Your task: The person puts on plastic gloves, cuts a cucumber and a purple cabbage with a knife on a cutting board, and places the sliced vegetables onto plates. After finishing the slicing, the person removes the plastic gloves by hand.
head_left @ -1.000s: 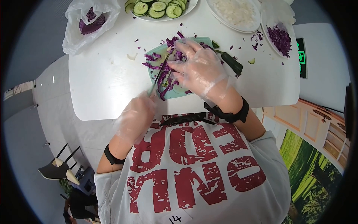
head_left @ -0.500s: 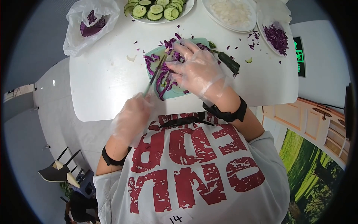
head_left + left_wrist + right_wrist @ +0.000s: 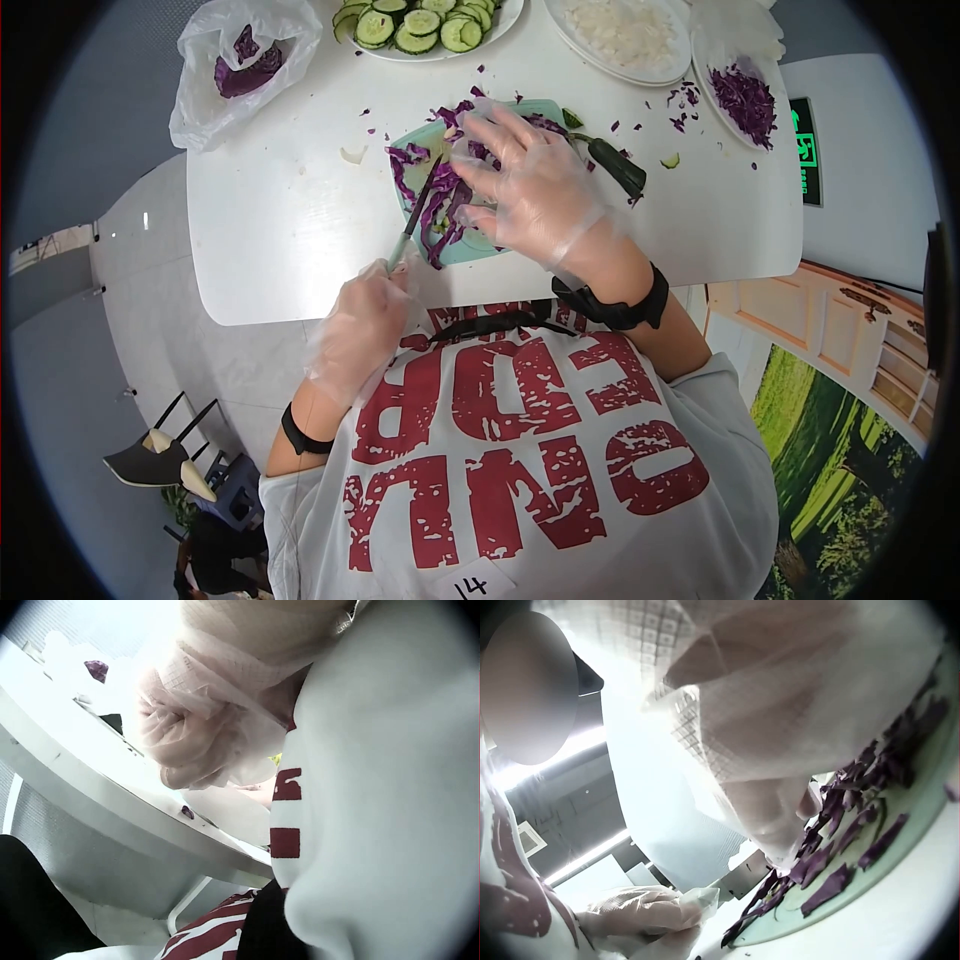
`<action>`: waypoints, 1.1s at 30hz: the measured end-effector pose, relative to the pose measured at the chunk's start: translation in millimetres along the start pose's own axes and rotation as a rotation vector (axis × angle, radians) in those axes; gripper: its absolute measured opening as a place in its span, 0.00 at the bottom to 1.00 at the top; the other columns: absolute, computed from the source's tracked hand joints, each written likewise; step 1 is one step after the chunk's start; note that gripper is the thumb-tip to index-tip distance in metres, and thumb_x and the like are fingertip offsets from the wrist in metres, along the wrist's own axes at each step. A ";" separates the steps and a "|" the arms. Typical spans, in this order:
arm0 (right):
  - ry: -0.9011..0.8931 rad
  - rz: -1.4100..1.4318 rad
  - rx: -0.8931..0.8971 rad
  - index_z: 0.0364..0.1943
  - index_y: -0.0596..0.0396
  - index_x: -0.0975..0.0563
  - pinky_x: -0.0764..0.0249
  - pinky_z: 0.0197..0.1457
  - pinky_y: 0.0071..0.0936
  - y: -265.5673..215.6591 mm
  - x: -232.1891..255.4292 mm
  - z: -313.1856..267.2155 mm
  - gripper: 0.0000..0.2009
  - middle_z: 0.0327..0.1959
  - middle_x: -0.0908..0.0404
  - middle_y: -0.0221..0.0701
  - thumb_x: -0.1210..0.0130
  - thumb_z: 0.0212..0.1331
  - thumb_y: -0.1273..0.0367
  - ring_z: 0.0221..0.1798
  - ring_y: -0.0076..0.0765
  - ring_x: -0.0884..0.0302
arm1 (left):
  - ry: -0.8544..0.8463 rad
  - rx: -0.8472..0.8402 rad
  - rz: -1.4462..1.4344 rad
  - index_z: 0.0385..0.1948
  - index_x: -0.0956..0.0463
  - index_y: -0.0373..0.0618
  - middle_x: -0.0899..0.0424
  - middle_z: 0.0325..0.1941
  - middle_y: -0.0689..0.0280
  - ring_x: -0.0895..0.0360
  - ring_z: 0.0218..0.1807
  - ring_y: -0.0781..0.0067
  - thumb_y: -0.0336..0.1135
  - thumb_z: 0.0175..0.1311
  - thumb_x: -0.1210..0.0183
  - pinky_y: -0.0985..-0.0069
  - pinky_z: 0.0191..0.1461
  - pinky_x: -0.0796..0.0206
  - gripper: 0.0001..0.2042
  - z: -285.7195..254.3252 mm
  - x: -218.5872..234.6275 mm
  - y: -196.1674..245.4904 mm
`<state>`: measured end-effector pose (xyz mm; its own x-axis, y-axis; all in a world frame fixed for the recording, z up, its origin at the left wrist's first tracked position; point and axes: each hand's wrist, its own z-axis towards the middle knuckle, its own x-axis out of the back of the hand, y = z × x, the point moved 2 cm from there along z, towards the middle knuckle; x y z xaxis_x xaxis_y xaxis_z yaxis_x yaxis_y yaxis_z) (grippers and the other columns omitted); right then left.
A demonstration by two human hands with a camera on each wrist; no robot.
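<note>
In the head view, my left hand (image 3: 362, 315), in a clear plastic glove, grips a knife (image 3: 408, 232) by its pale green handle. The dark blade slants up over the left part of a light green cutting board (image 3: 485, 250). Shredded purple cabbage (image 3: 433, 215) is strewn across that board. My gloved right hand (image 3: 545, 190) rests on the cabbage just right of the blade, its fingers extended and spread. In the right wrist view, the fingertips press into purple cabbage strips (image 3: 829, 891), with the knife blade (image 3: 746, 874) close by. The left wrist view shows the left hand (image 3: 199, 739) with bent fingers.
A bag (image 3: 190, 110) holding purple cabbage lies at back left. Plates of cucumber slices (image 3: 415, 42), pale shreds (image 3: 620, 35) and shredded cabbage (image 3: 742, 105) line the back. A dark green, handle-shaped thing (image 3: 617, 168) and scraps lie right of the board.
The knife has shifted slightly left, away from the right fingers, its blade angle changing a little. The right hand stays over the cabbage, fingers a little more spread.
</note>
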<state>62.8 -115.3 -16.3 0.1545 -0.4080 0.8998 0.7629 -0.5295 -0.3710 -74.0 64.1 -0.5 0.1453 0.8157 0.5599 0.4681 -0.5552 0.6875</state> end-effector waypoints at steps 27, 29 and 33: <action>-0.181 -0.060 -0.013 0.54 0.47 0.19 0.46 0.73 0.47 -1.9 -4.8 3.2 0.20 0.71 0.37 0.38 0.44 0.59 0.57 0.77 0.46 0.52 | 0.088 -0.576 0.764 0.34 0.25 0.34 0.26 0.33 0.55 0.27 0.34 0.56 0.28 0.65 0.46 0.65 0.33 0.32 0.06 2.3 -17.2 -19.3; -0.184 -0.068 -0.036 0.55 0.46 0.20 0.47 0.74 0.47 -3.0 -4.2 3.0 0.21 0.71 0.37 0.38 0.45 0.60 0.57 0.77 0.45 0.52 | 0.114 -0.639 0.786 0.34 0.25 0.34 0.26 0.31 0.55 0.26 0.33 0.55 0.28 0.64 0.47 0.65 0.33 0.30 0.06 4.4 -12.7 -12.9; -0.183 -0.080 -0.054 0.56 0.45 0.20 0.49 0.74 0.47 -2.2 -4.3 2.0 0.21 0.72 0.38 0.38 0.45 0.60 0.56 0.77 0.45 0.53 | 0.083 -0.681 0.619 0.33 0.24 0.36 0.26 0.31 0.56 0.26 0.32 0.56 0.27 0.61 0.47 0.65 0.33 0.29 0.05 1.1 -10.0 -26.6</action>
<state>61.8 -110.8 -18.9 0.2097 -0.2236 0.9519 0.7436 -0.5957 -0.3037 -86.9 70.9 -24.9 0.1237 0.3417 0.9316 -0.2900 -0.8854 0.3633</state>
